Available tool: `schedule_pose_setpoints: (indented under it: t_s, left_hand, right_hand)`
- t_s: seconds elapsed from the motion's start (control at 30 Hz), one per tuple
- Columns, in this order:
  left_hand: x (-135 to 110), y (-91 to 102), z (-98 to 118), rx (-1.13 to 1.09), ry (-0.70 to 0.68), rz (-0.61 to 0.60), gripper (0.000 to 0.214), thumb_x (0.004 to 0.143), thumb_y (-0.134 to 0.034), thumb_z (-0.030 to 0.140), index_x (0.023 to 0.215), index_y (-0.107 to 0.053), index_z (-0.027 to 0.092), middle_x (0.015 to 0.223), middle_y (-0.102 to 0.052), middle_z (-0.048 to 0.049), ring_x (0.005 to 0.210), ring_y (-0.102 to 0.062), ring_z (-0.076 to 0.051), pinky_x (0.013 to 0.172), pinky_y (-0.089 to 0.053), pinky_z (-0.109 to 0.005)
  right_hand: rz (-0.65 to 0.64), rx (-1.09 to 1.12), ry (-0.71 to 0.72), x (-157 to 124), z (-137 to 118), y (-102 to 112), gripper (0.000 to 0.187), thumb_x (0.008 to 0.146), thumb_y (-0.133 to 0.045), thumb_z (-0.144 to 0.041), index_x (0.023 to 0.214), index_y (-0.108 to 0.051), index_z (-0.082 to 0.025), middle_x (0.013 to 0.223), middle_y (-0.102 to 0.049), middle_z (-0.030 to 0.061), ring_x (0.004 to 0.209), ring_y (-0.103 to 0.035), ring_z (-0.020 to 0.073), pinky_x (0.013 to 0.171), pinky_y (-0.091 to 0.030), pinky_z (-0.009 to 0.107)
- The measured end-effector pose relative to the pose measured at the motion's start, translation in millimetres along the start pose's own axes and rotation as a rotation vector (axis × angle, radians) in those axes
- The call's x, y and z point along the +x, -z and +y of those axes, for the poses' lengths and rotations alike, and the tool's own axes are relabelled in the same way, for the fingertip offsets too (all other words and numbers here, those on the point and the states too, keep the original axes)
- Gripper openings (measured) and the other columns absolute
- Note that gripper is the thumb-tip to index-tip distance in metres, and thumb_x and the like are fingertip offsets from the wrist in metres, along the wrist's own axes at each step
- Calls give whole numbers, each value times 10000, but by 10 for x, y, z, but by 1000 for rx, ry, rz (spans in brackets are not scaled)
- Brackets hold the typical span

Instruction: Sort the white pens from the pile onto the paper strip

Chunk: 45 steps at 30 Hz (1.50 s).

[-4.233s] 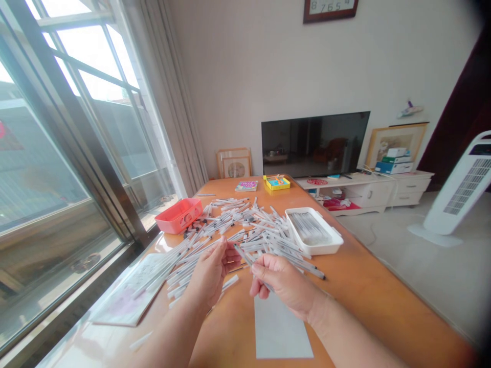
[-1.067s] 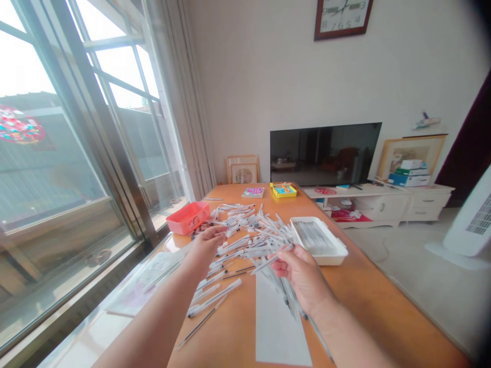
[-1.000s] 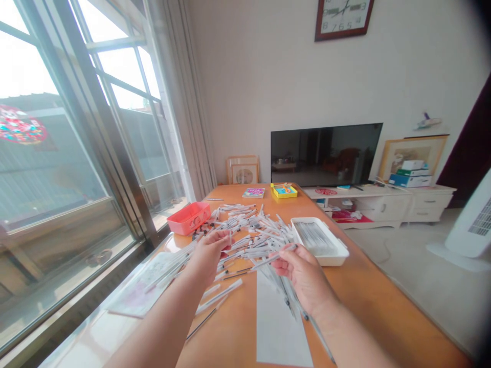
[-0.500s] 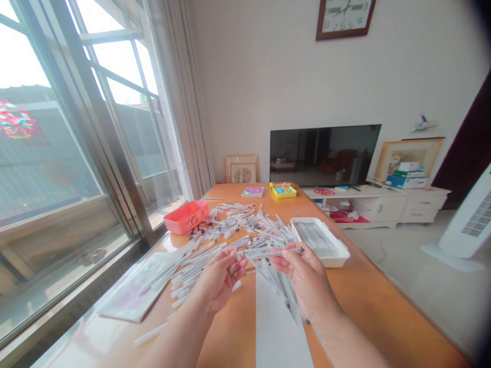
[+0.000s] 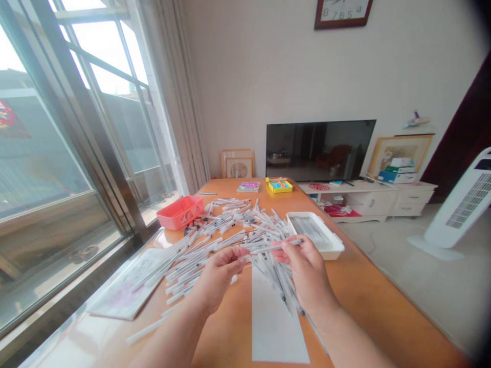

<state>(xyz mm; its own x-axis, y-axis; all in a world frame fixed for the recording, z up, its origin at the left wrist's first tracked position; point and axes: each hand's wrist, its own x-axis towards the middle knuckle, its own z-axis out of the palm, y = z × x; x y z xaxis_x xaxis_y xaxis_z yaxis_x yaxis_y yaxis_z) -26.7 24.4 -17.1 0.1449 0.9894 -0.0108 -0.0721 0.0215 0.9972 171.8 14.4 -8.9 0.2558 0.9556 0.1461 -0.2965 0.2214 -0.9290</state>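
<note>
A slim whitish pen (image 5: 271,248) with a dark end is held level above the table between my two hands. My right hand (image 5: 309,271) is closed around its dark-ended part, thumb on top. My left hand (image 5: 222,276) pinches at the pen's other end; whether a small part sits between those fingertips is hidden. Just beyond and below spreads a heap of similar pens and white tubes (image 5: 230,220). Under my right hand more pens (image 5: 274,278) lie on a white sheet of paper (image 5: 276,327).
A red plastic basket (image 5: 180,213) stands left of the heap. A white tray (image 5: 335,250) of thin grey rods is on the right. A booklet (image 5: 123,291) lies at the left; another booklet (image 5: 248,187) and a yellow box (image 5: 280,186) are at the far end.
The view has shifted slightly. My left fingers have straightened somewhat and pinch at the pen's end, where before they were more curled. My right hand still holds the pen.
</note>
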Motion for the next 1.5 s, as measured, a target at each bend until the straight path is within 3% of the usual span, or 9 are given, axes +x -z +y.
schedule_pose_setpoints:
  t_s: [0.33,0.47,0.6,0.7,0.83,1.07,1.27,1.5]
  left_hand:
    - [-54,-31,89,-74,-14,-94,166,814,-744,322,919,-705,199,826,-602,-6,706,-483,-111,675,-371,-240]
    - [-35,-20,90,-160,-3,-30,225,811,-754,365,938,-698,188,800,-594,-10,702,-487,-106,676,-378,-223]
    - [2,-4,67,-216,-25,67,305,790,-768,398,982,-714,166,844,-632,-36,706,-510,-104,711,-414,-225]
    - [11,-11,62,-213,-60,112,356,793,-757,422,1020,-723,150,805,-618,-31,702,-525,-110,704,-430,-231]
    - [16,-23,20,-236,-79,141,413,815,-727,448,1086,-714,137,771,-623,-36,707,-559,-126,708,-461,-252]
    - [36,-36,-93,-203,-34,192,504,831,-699,478,1189,-669,124,880,-689,-93,748,-629,-166,760,-520,-332]
    - [13,-72,-77,-160,-44,204,463,839,-685,459,1142,-677,108,825,-688,-87,724,-632,-168,721,-521,-320]
    - [-20,-95,-49,-164,-81,205,443,846,-682,462,1130,-688,122,740,-653,-54,675,-601,-144,655,-491,-273]
  right_hand:
    - [-45,2,-55,-11,18,-26,267,802,-722,-433,901,-586,-226,925,-738,53,816,-705,227,785,-554,367]
    - [-93,38,-139,-26,13,-36,291,785,-743,-424,905,-572,-221,864,-728,40,812,-708,221,763,-551,346]
    - [-198,-123,-165,-67,-11,-51,252,810,-711,-410,860,-567,-209,775,-711,29,705,-666,182,660,-521,296]
    - [-306,-273,-119,-117,-6,-78,183,857,-643,-363,840,-549,-208,705,-666,-7,594,-568,128,565,-449,248]
    - [-422,-463,30,-174,92,-105,124,900,-572,-334,935,-591,-217,626,-590,-43,555,-510,124,523,-381,239]
    - [-443,-752,268,-224,181,-103,248,908,-536,-278,1107,-684,-275,872,-744,3,771,-671,198,679,-465,289]
    - [-443,-811,341,-236,156,-115,289,915,-514,-251,1142,-693,-258,955,-769,25,860,-710,222,746,-498,303]
    - [-493,-734,355,-238,97,-100,309,934,-505,-242,1179,-694,-242,994,-767,35,890,-712,207,774,-511,292]
